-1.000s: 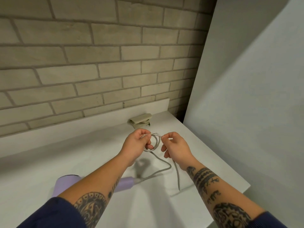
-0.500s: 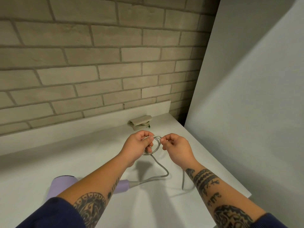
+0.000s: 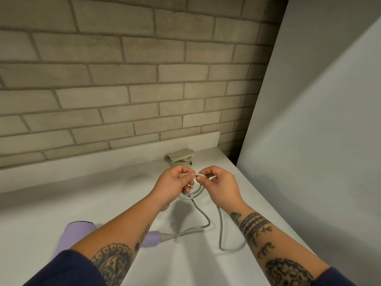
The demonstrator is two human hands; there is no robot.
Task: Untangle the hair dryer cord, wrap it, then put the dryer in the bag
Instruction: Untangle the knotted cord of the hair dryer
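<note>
Head view only. Cord gathered into a few small pale-grey loops, held above the white counter between the two hands. Left hand curled round the left side of the coil, thumb on top, fingers tucked under and through the loops. Right hand pinching the top of the coil, thumb and forefinger tips clamped on the strand, just touching the left thumb. Both forearms reaching forward from dark blue sleeves, palms turned inward. Two loose strands dropping from the coil to the counter: one curving left into the grey collar on the handle of the hair dryer, the other bending down and running off behind the right forearm. Dryer lilac, lying on the counter by the left forearm, partly hidden by it. Folded beige bag against the back ledge, just beyond the hands, below the brick wall.
</note>
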